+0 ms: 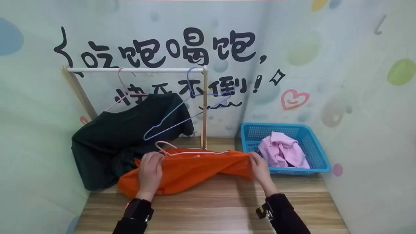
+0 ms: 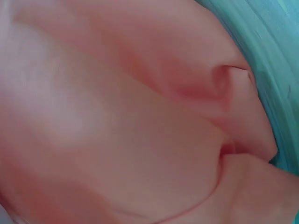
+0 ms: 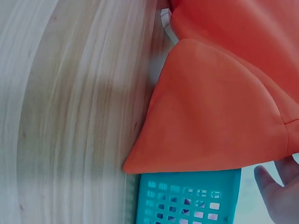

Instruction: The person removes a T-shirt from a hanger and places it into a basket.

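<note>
An orange garment, probably a shirt, is stretched between both hands above the wooden table. A pink hanger lies along its top edge, with the hook pointing up and left. My left hand grips the cloth near the base of the hook. At the garment's right end, my right hand pinches the top corner, the cloth drooping below it. The right wrist view shows the orange cloth hanging over the tabletop, with fingers at its edge. Cloth fills most of the left wrist view.
Behind stands a rack with a white rail. A dark green shirt hangs there on a pink hanger, beside a bare blue hanger. To the right, a blue basket holds crumpled pink cloth. Printed sheeting surrounds the table.
</note>
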The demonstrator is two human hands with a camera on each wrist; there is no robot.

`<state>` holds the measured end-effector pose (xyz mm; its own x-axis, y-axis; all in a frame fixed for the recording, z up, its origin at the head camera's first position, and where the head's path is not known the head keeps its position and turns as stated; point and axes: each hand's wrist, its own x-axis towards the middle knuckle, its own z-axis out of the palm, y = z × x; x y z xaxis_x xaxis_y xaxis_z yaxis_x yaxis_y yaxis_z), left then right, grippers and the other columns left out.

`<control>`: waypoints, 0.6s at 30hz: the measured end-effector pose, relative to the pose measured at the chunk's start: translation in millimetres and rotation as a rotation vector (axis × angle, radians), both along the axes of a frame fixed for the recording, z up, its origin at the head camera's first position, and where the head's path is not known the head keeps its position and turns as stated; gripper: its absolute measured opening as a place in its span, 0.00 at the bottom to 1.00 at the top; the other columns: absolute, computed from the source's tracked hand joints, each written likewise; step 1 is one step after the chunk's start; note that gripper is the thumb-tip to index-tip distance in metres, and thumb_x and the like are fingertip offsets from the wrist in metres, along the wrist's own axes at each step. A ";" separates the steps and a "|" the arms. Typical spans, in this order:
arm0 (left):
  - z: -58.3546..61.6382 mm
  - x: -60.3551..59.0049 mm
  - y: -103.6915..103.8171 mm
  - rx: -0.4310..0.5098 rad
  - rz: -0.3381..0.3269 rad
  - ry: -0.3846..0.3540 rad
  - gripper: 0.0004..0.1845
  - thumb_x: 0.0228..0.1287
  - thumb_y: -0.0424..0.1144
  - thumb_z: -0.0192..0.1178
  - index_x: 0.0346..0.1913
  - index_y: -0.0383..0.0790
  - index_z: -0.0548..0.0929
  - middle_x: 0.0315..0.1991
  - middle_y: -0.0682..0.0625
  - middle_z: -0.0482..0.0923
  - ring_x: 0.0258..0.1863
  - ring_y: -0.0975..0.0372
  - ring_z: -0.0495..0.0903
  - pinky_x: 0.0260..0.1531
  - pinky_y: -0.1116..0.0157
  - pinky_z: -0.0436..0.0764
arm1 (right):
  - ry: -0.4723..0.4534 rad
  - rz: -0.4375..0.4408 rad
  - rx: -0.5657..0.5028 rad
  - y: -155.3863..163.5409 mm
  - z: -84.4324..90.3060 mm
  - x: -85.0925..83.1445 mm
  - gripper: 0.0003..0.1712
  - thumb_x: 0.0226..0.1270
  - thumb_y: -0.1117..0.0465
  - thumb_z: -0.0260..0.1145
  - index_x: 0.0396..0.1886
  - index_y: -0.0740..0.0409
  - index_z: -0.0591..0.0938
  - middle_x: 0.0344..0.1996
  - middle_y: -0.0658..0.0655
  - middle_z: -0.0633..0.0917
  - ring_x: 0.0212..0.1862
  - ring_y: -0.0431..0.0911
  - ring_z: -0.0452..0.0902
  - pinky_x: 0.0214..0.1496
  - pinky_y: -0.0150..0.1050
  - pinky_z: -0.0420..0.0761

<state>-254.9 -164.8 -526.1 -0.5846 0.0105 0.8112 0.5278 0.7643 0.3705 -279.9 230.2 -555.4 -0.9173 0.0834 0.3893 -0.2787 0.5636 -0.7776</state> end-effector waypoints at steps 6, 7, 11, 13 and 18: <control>4.4 2.7 -0.3 0.020 -0.040 -0.004 0.06 0.63 0.22 0.62 0.39 0.34 0.83 0.38 0.44 0.78 0.40 0.54 0.75 0.44 0.61 0.75 | -0.110 -0.117 -0.203 1.0 2.0 -0.6 0.12 0.78 0.65 0.52 0.45 0.68 0.80 0.39 0.64 0.81 0.43 0.55 0.73 0.51 0.49 0.72; 4.9 2.8 -0.1 0.025 -0.044 -0.005 0.06 0.63 0.22 0.61 0.39 0.34 0.83 0.38 0.44 0.78 0.40 0.54 0.75 0.44 0.61 0.75 | -0.135 -0.135 -0.231 1.0 2.1 -0.8 0.13 0.79 0.65 0.51 0.46 0.68 0.80 0.40 0.64 0.81 0.44 0.55 0.73 0.52 0.49 0.72; 4.0 2.5 2.3 0.060 -0.039 0.010 0.07 0.64 0.21 0.60 0.39 0.34 0.82 0.38 0.44 0.78 0.40 0.54 0.75 0.44 0.61 0.74 | -0.154 -0.151 -0.255 -0.8 1.8 -1.1 0.13 0.80 0.65 0.49 0.45 0.68 0.79 0.40 0.64 0.79 0.44 0.55 0.71 0.51 0.48 0.71; 3.2 1.6 5.0 0.067 -0.040 0.021 0.07 0.63 0.21 0.60 0.40 0.34 0.83 0.38 0.44 0.78 0.40 0.53 0.75 0.45 0.61 0.75 | -0.096 -0.128 -0.202 -2.3 0.7 -1.7 0.12 0.78 0.66 0.51 0.42 0.68 0.79 0.36 0.64 0.79 0.41 0.55 0.71 0.48 0.48 0.71; 2.7 -2.9 16.6 0.045 -0.061 0.014 0.05 0.64 0.23 0.62 0.40 0.34 0.84 0.39 0.43 0.79 0.42 0.52 0.76 0.47 0.59 0.76 | 0.038 0.034 -0.079 -8.2 -0.8 -2.8 0.09 0.76 0.68 0.55 0.45 0.65 0.82 0.37 0.60 0.83 0.43 0.53 0.77 0.51 0.48 0.76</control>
<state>-257.8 -148.3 -523.4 -0.5726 0.0096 0.8197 0.5785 0.7132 0.3958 -282.7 222.0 -556.2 -0.9051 0.0838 0.4170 -0.3267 0.4907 -0.8078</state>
